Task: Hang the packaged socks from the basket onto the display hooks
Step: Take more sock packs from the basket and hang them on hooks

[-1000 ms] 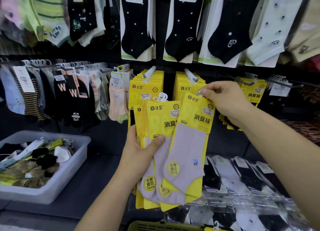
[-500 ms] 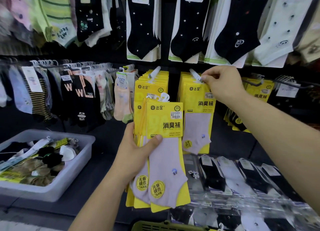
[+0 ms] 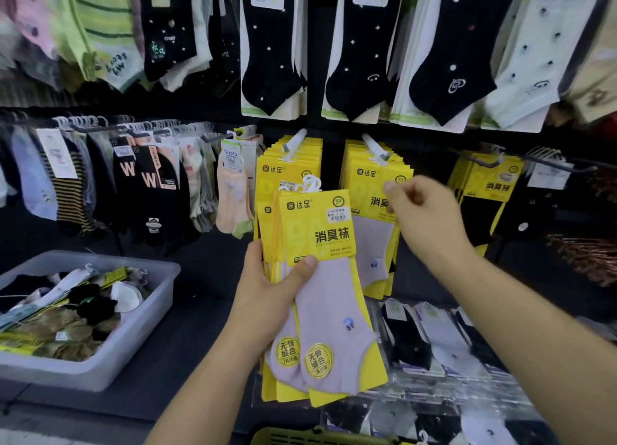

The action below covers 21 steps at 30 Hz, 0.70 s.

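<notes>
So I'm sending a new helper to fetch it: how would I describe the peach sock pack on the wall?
Find the two columns of yellow packs hanging mid-wall under the black dotted socks. The peach sock pack hangs just left of the left column. Only it pairs a peach foot with a green toe.

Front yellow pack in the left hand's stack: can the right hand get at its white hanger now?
Probably yes. The right hand holds nothing and hovers just right of the stack; the white hangers stick up clear above it, and the left hand grips lower down.
</notes>
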### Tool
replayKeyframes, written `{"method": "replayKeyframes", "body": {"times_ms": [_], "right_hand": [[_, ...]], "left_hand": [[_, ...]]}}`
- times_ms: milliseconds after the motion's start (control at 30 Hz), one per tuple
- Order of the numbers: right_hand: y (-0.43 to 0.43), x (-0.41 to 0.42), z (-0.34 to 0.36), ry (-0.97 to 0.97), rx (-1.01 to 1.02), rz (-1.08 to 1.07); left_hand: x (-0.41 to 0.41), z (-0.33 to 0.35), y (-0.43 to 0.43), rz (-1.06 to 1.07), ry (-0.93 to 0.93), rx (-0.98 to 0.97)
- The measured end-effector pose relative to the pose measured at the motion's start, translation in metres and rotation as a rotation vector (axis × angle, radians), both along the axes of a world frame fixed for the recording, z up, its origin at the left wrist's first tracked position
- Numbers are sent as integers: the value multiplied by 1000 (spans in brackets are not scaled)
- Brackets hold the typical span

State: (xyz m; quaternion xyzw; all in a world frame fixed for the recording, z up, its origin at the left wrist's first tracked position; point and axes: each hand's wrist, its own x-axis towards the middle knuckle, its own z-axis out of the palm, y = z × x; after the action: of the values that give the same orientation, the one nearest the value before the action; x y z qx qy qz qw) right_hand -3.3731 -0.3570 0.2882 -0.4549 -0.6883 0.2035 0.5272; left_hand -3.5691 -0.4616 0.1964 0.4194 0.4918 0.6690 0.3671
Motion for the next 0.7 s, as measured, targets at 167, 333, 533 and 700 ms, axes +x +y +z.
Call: {"method": "replayKeyframes", "body": {"times_ms": [167, 333, 533, 700], "right_hand": [[-38, -12, -31, 25, -270, 239], [-34, -11, -42, 27, -306, 249], [-28, 5, -50, 285, -410, 362], [-18, 23, -52, 503, -316, 232]], "left_hand": [[10, 0, 2, 2, 0, 6], [14, 0, 2, -8, -4, 22], [13, 0, 4, -13, -30, 13], [4, -3, 4, 30, -22, 4]]}}
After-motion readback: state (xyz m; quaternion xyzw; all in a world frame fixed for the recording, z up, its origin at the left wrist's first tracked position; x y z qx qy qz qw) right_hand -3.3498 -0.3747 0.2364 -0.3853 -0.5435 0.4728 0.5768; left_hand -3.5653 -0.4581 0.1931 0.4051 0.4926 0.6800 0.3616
